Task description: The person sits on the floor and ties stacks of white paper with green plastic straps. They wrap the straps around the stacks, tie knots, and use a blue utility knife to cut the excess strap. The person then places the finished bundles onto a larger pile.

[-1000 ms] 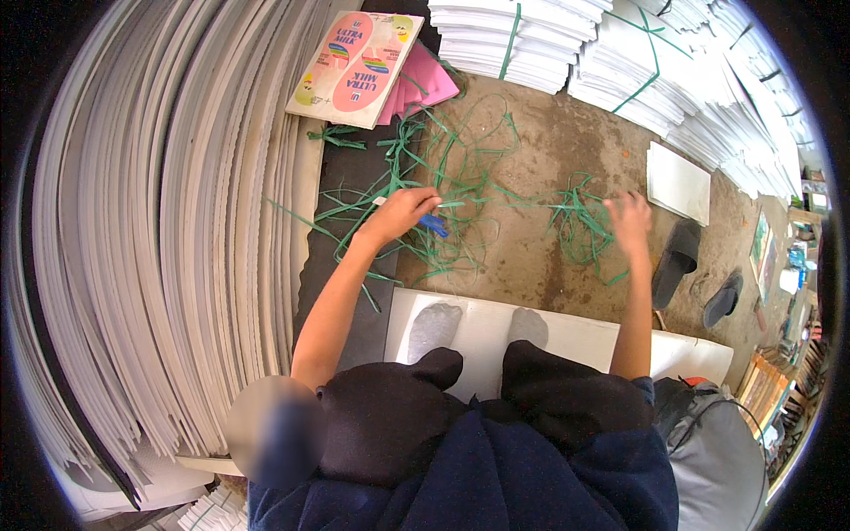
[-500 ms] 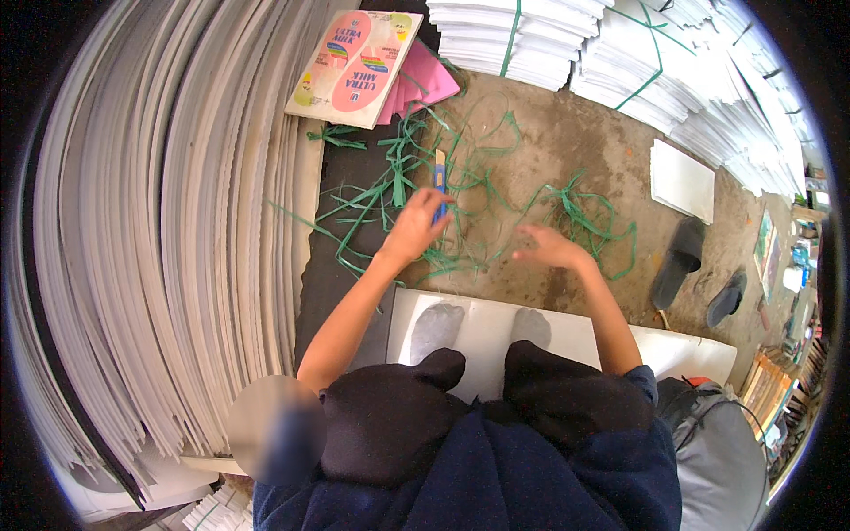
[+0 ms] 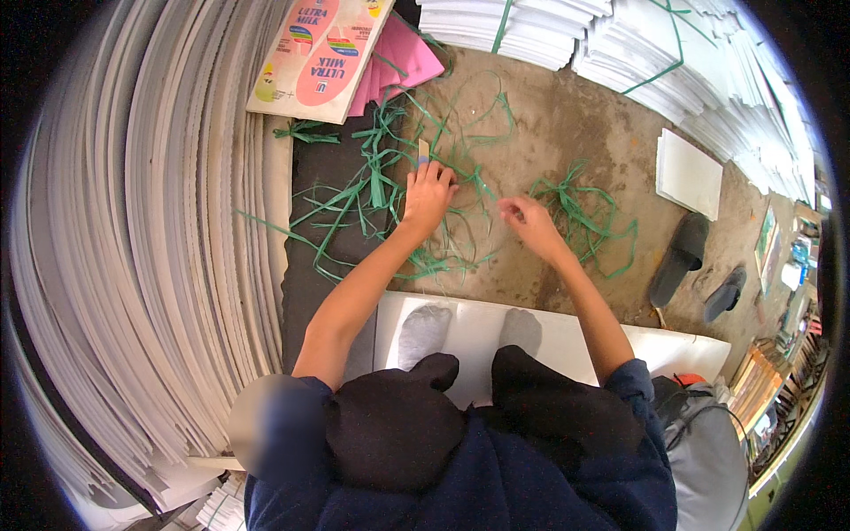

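Two bare hands work over two tangles of green plastic twine. The left hand (image 3: 428, 193) is at the right edge of the larger tangle (image 3: 376, 181), fingers curled around one utility knife (image 3: 423, 152), whose flat blade points away from the person. The right hand (image 3: 529, 221), further right of that tangle, has its fingers bent; I cannot tell whether they pinch a strand. The smaller tangle (image 3: 580, 212), loosely looped, lies well to the right of the larger one.

One stiff printed cardboard sheet (image 3: 319, 57) and several smooth pink sheets (image 3: 407, 57) lie beyond the larger tangle. To its left runs one tall mass of pale, rough-edged sheets (image 3: 177, 221); far to its right are one small white stack (image 3: 689, 174) and two dark slippers (image 3: 682, 257). Bulky stacks of white paper (image 3: 505, 31), at least two bound with green twine, stand beyond it to the right.

That larger tangle spreads across a flat black sheet (image 3: 305, 305) and a stained brown-grey floor (image 3: 540, 115). Nearer the person than the tangle, two grey-socked feet (image 3: 425, 334) rest on a white board (image 3: 471, 334).
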Demonstrator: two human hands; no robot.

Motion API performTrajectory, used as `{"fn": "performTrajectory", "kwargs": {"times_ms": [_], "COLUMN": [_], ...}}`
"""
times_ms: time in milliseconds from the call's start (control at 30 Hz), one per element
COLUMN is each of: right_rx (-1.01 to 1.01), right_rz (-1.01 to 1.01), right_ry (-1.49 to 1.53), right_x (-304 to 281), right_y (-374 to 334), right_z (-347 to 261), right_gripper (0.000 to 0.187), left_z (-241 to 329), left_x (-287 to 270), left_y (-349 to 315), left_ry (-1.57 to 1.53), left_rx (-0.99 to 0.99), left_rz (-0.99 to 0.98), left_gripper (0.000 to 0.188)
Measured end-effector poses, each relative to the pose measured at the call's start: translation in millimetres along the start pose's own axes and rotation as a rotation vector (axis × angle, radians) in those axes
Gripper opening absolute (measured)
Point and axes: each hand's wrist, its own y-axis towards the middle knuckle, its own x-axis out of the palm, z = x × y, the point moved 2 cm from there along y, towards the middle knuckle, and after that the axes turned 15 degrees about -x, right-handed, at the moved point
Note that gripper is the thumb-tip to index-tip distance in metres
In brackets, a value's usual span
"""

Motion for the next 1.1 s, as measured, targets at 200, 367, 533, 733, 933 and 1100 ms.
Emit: {"fn": "performTrajectory", "kwargs": {"times_ms": [200, 367, 533, 733, 933, 1100], "right_rx": [-0.550, -0.247, -0.017, 0.669, -0.321, -0.268], "right_rz": [0.206, 0.002, 0.589, 0.693, 0.470, 0.077], "right_ry": [-0.584, -0.519, -0.735, -1.162, -0.528, 0.069], "right_x": [-10, -73, -209, -281, -130, -72], "right_y": [25, 9, -71, -162, -39, -19], "right_z": [-51, -26, 20, 49, -101, -136], "right_gripper": [0.016, 0.013, 0.016, 0.022, 0.064, 0.037], "left_z": [35, 19, -27, -13, 82, 100], "left_x": [-32, -63, -121, -160, -162, -162], "left_y": [0, 8, 20, 26, 17, 3], "left_ry": [-0.369, -0.433, -0.486, -0.593, -0.554, -0.568], "left_rx": [0.139, 0.150, -0.091, -0.133, 0.176, 0.273], "left_rz": [-0.208, -0.251, -0.219, -0.264, -0.291, -0.281], "left_gripper": [0.017, 0.016, 0.022, 0.027, 0.026, 0.022]}}
